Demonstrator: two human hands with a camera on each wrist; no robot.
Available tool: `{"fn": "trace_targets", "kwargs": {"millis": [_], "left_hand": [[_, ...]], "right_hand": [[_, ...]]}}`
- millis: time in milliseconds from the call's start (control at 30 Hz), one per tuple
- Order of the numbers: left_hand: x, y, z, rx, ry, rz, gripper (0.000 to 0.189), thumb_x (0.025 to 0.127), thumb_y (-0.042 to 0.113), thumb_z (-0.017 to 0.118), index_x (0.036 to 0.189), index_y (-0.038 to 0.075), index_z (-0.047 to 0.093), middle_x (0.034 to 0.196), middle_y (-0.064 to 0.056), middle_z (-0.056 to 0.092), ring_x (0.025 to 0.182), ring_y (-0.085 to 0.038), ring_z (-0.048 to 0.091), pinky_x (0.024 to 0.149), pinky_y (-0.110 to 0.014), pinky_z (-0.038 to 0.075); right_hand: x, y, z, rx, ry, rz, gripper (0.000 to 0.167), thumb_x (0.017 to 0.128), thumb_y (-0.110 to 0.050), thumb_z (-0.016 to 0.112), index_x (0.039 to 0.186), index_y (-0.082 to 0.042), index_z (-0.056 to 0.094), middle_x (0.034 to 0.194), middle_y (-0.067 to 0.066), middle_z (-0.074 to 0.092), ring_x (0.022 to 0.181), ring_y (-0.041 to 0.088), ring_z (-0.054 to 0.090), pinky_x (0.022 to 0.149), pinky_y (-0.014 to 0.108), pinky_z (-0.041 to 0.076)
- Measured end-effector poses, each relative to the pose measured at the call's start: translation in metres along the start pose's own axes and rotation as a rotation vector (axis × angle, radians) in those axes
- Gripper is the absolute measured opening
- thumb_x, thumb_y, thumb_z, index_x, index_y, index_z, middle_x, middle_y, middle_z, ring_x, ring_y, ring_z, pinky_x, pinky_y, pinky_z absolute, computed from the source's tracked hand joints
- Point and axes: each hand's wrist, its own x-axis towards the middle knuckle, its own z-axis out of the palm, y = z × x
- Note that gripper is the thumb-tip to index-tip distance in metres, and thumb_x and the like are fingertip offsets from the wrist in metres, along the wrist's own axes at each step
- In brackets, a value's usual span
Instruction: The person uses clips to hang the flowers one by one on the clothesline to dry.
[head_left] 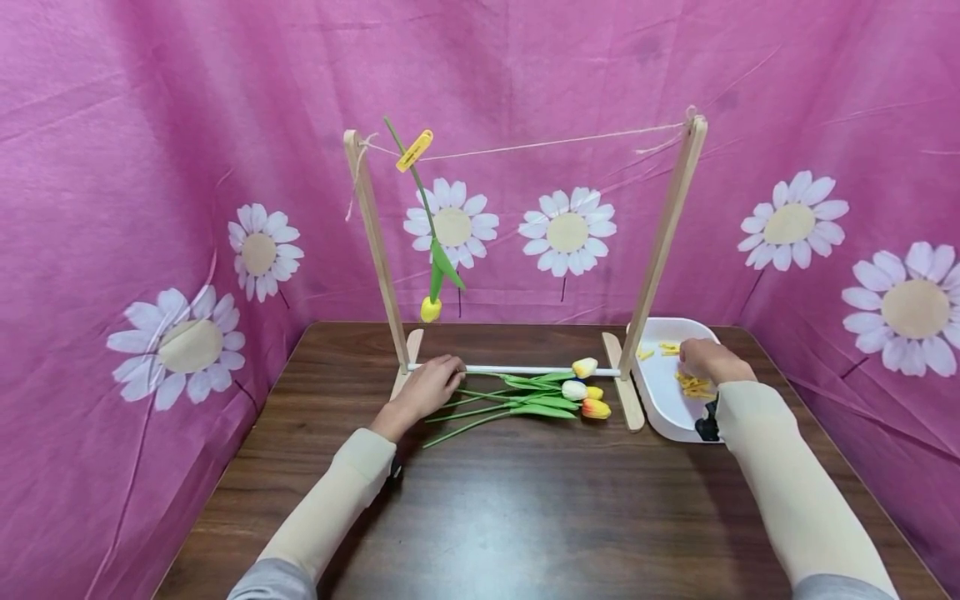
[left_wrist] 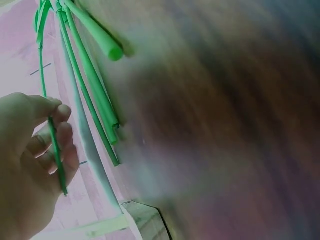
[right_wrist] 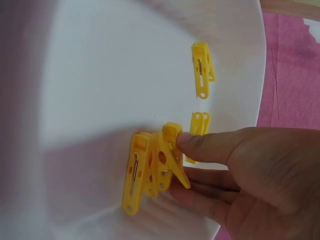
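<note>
In the head view my left hand (head_left: 431, 385) is over the stem ends of several artificial tulips (head_left: 551, 406) on the table. The left wrist view shows its thumb and fingers pinching one green tulip stem (left_wrist: 55, 145); other stems (left_wrist: 92, 90) lie alongside. My right hand (head_left: 708, 360) reaches into a white tray (head_left: 660, 417). There, in the right wrist view, its thumb and fingers pinch a yellow clothespin (right_wrist: 172, 157) at a small cluster. A yellow tulip (head_left: 431, 309) hangs head down from the string (head_left: 555, 146), held by another yellow clothespin (head_left: 415, 151).
A wooden frame with a left post (head_left: 375, 250), a right post (head_left: 666, 242) and a white crossbar (head_left: 517, 369) stands behind the tulips. More yellow clothespins (right_wrist: 201, 70) lie along the tray's side. A pink curtain with daisies surrounds the brown table (head_left: 487, 517).
</note>
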Motion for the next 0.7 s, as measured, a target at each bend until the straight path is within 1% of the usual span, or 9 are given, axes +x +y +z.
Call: {"fn": "trace_targets", "kwargs": {"millis": [67,233,300,400,467,533,633,700], "left_hand": [[0.000,0.001,-0.002,0.002,0.023,-0.009,0.010,0.107,0.017,0.066,0.108,0.011,0.074,0.105,-0.004,0.075,0.095,-0.023,0.074,0.080,-0.044,0.061],[0.000,0.002,-0.005,-0.005,0.063,-0.035,0.010,0.106,0.023,0.069,0.107,0.014,0.074,0.103,-0.003,0.077,0.084,-0.020,0.072,0.073,-0.041,0.060],[0.001,0.001,-0.007,-0.026,0.068,-0.046,0.010,0.104,0.023,0.071,0.107,0.013,0.073,0.104,-0.004,0.076,0.086,-0.020,0.072,0.075,-0.041,0.060],[0.001,-0.001,-0.010,-0.075,0.062,-0.057,0.009,0.101,0.015,0.071,0.108,0.010,0.071,0.106,-0.006,0.074,0.090,-0.021,0.071,0.077,-0.040,0.060],[0.001,-0.002,-0.014,-0.108,0.065,-0.050,0.011,0.096,0.008,0.070,0.106,0.007,0.070,0.105,-0.008,0.072,0.093,-0.022,0.070,0.080,-0.040,0.061],[0.001,-0.003,-0.018,-0.135,0.079,-0.036,0.012,0.091,0.003,0.070,0.103,0.005,0.070,0.102,-0.009,0.070,0.091,-0.023,0.069,0.081,-0.040,0.060],[0.000,-0.004,-0.023,-0.159,0.111,-0.009,0.010,0.090,0.002,0.071,0.100,0.004,0.072,0.099,-0.009,0.068,0.091,-0.024,0.069,0.083,-0.041,0.061],[0.000,-0.004,-0.026,-0.169,0.132,0.008,0.008,0.092,0.002,0.073,0.099,0.004,0.073,0.098,-0.008,0.069,0.091,-0.023,0.070,0.084,-0.040,0.062]], "right_hand": [[0.003,0.002,0.000,-0.016,-0.006,0.006,0.026,0.100,-0.011,0.056,0.116,0.009,0.060,0.107,0.028,0.059,0.089,0.034,0.057,0.074,0.041,0.053],[0.007,0.003,-0.001,-0.051,-0.003,-0.035,0.024,0.100,-0.013,0.064,0.111,0.009,0.066,0.103,0.025,0.063,0.087,0.032,0.059,0.071,0.039,0.055],[0.007,0.003,-0.001,-0.058,0.013,-0.059,0.023,0.099,-0.013,0.068,0.109,0.009,0.068,0.103,0.024,0.065,0.087,0.032,0.060,0.073,0.041,0.055],[0.008,0.004,-0.002,-0.077,0.039,-0.080,0.021,0.098,-0.013,0.070,0.105,0.007,0.069,0.103,0.023,0.066,0.088,0.032,0.060,0.077,0.044,0.054],[0.009,0.005,-0.003,-0.095,0.054,-0.089,0.020,0.098,-0.013,0.070,0.104,0.006,0.069,0.103,0.024,0.066,0.088,0.033,0.060,0.078,0.047,0.054],[0.008,0.005,-0.003,-0.098,0.070,-0.097,0.022,0.099,-0.013,0.067,0.107,0.008,0.068,0.105,0.026,0.066,0.089,0.034,0.060,0.080,0.050,0.054],[0.008,0.005,-0.002,-0.088,0.097,-0.098,0.027,0.102,-0.012,0.063,0.117,0.010,0.065,0.112,0.030,0.067,0.093,0.038,0.061,0.084,0.058,0.054],[0.009,0.006,-0.002,-0.091,0.128,-0.108,0.028,0.103,-0.012,0.061,0.118,0.011,0.062,0.112,0.031,0.067,0.095,0.041,0.062,0.086,0.062,0.054]]}}
